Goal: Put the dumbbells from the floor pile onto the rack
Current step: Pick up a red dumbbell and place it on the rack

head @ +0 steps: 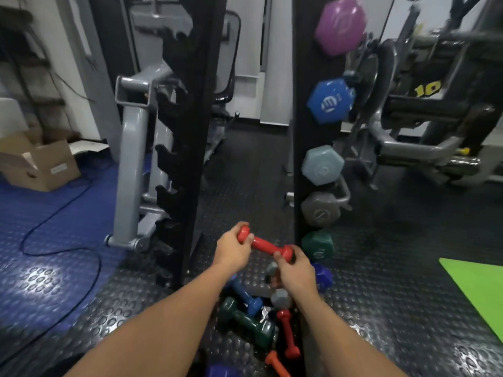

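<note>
Your L hand (231, 250) closed on red dumbbell (265, 244) left end | R hand (295, 270) closed on right end | by rack (190, 148)

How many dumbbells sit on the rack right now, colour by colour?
Purple dumbbell: 1
Blue dumbbell: 1
Pale grey-blue dumbbell: 1
Grey dumbbell: 1
Green dumbbell: 1
Total: 5
Violet one by the right hand: unclear, not counted.

Between the rack's left upright (190, 131) and right upright (302, 131) the gap stands open down to the floor (245, 172) — nothing crosses it. The left upright's hooks (168, 159) are bare; the right upright's outer side is filled with hung dumbbells (322, 164). Low down, the floor pile (253, 319) crowds the rack's foot — bare floor lies well right of it.
</note>
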Motion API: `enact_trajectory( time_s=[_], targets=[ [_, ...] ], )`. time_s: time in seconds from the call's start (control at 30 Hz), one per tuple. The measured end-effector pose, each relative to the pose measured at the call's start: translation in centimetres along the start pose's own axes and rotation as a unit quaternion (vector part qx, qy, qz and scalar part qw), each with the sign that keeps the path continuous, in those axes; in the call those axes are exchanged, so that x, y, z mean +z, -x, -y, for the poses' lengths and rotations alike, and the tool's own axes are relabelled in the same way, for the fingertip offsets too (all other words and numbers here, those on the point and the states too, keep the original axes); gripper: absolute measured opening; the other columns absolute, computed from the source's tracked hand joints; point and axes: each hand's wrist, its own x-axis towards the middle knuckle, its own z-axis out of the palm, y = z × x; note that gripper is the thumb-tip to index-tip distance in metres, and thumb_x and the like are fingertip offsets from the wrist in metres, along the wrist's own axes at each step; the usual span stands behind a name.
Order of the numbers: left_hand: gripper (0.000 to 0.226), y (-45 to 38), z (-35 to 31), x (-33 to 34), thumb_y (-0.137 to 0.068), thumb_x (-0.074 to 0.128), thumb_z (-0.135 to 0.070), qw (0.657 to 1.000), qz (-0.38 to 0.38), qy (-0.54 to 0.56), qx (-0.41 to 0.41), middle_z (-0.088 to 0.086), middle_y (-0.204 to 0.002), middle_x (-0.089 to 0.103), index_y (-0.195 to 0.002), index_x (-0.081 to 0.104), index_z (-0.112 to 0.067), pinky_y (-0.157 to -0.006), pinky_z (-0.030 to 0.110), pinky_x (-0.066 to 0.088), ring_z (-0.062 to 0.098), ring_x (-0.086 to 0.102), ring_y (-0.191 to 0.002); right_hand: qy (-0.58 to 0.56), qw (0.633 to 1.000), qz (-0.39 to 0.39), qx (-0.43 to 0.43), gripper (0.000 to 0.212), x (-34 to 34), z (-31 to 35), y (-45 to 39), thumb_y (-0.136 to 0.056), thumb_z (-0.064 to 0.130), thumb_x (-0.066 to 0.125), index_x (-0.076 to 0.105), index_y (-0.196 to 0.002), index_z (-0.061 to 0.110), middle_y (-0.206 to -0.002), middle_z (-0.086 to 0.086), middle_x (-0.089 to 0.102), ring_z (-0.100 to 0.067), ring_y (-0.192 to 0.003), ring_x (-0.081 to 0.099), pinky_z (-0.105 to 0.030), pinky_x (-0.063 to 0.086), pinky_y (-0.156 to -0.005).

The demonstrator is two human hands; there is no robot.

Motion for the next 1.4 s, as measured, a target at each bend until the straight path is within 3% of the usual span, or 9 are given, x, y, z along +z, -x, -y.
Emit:
enact_trajectory(
  time_s=[0.2, 0.33, 0.47, 0.6, 0.7, 1.0, 1.17, 1.3, 1.4],
  targets=[
    [0.035, -0.7, -7.9, -5.3, -0.095, 0.063, -0.042, 0.991, -0.053, 0.022, 0.118, 0.000, -0.110, 0.065, -0.130, 0.060, -0.040, -0.091, 0.027, 0.044, 0.015, 0.061, -0.103, -0.063, 0.991, -0.021, -0.116, 0.022, -3.9, 8.7, 0.1, -0.097, 0.032, 0.064, 0.057, -0.118, 0.030, -0.087, -0.010, 0.072, -0.022, -0.055, 0.072, -0.029, 0.057, -0.049],
    [0.032, -0.8, -14.5, -9.0, -0.095, 0.062, -0.046, 0.975, -0.100, 0.052, 0.190, 0.001, -0.103, 0.065, -0.127, 0.060, -0.042, -0.092, 0.034, 0.052, 0.011, 0.063, -0.094, -0.053, 0.974, -0.069, -0.207, 0.021, -6.9, 15.3, 0.2, -0.093, 0.046, 0.064, 0.065, -0.107, 0.030, -0.076, -0.004, 0.071, -0.019, -0.058, 0.070, -0.044, 0.061, -0.058],
    [0.039, -0.2, -21.3, -12.4, -0.094, 0.062, -0.049, 0.952, -0.146, 0.070, 0.259, 0.003, -0.103, 0.065, -0.132, 0.061, -0.036, -0.096, 0.037, 0.051, 0.016, 0.063, -0.098, -0.026, 0.949, -0.135, -0.285, 0.016, -10.5, 22.2, 1.2, -0.095, 0.044, 0.063, 0.065, -0.106, 0.032, -0.074, 0.008, 0.068, -0.004, -0.071, 0.065, -0.016, 0.046, -0.062],
    [0.041, 0.7, -29.0, -15.7, -0.094, 0.064, -0.047, 0.927, -0.182, 0.071, 0.319, 0.007, -0.105, 0.065, -0.131, 0.063, -0.030, -0.094, 0.033, 0.049, 0.020, 0.062, -0.098, -0.026, 0.919, -0.189, -0.344, 0.021, -14.4, 29.1, 2.2, -0.098, 0.040, 0.061, 0.069, -0.108, 0.023, -0.073, 0.008, 0.065, -0.015, -0.073, 0.061, -0.027, 0.039, -0.063],
    [0.041, 1.3, -34.6, -17.9, -0.093, 0.063, -0.049, 0.909, -0.202, 0.080, 0.355, 0.007, -0.104, 0.065, -0.129, 0.063, -0.029, -0.093, 0.033, 0.048, 0.022, 0.062, -0.097, -0.010, 0.907, -0.196, -0.373, 0.020, -17.1, 34.3, 2.1, -0.101, 0.042, 0.055, 0.067, -0.109, 0.028, -0.075, 0.012, 0.065, -0.010, -0.076, 0.063, -0.015, 0.041, -0.062],
    [0.056, 2.0, -45.9, -22.3, -0.100, 0.052, -0.050, 0.886, -0.234, 0.045, 0.398, 0.010, -0.122, 0.049, -0.149, 0.044, -0.024, -0.097, 0.031, 0.043, 0.019, 0.051, -0.107, 0.038, 0.882, -0.201, -0.425, 0.032, -23.1, 47.3, -1.1, -0.104, 0.047, 0.043, 0.055, -0.111, 0.019, -0.088, -0.008, 0.065, -0.023, -0.072, 0.068, -0.045, 0.061, -0.068],
    [0.064, 0.6, -49.7, -23.0, -0.102, 0.051, -0.041, 0.896, -0.213, 0.011, 0.390, 0.013, -0.136, 0.038, -0.158, 0.026, -0.021, -0.104, 0.037, 0.046, 0.025, 0.053, -0.110, -0.032, 0.899, -0.170, -0.401, 0.027, -24.4, 52.8, -3.4, -0.107, 0.031, 0.045, 0.053, -0.124, 0.011, -0.102, -0.014, 0.063, -0.022, -0.073, 0.066, -0.015, 0.047, -0.041],
    [0.056, -1.3, -50.8, -22.4, -0.102, 0.054, -0.038, 0.897, -0.224, -0.012, 0.382, 0.012, -0.127, 0.039, -0.151, 0.036, -0.018, -0.094, 0.028, 0.040, 0.022, 0.049, -0.100, -0.121, 0.910, -0.132, -0.374, 0.022, -23.6, 55.4, -7.4, -0.103, 0.022, 0.053, 0.060, -0.119, 0.009, -0.107, -0.018, 0.069, -0.033, -0.092, 0.073, -0.044, 0.062, -0.082],
    [0.051, -3.1, -49.7, -21.6, -0.094, 0.064, -0.047, 0.889, -0.252, -0.050, 0.378, 0.005, -0.110, 0.045, -0.136, 0.052, -0.020, -0.087, 0.026, 0.037, 0.019, 0.049, -0.098, -0.145, 0.919, -0.118, -0.347, 0.026, -22.7, 55.6, -10.5, -0.101, 0.019, 0.058, 0.064, -0.122, 0.005, -0.097, -0.013, 0.071, -0.032, -0.092, 0.073, -0.050, 0.060, -0.088]
  ],
)
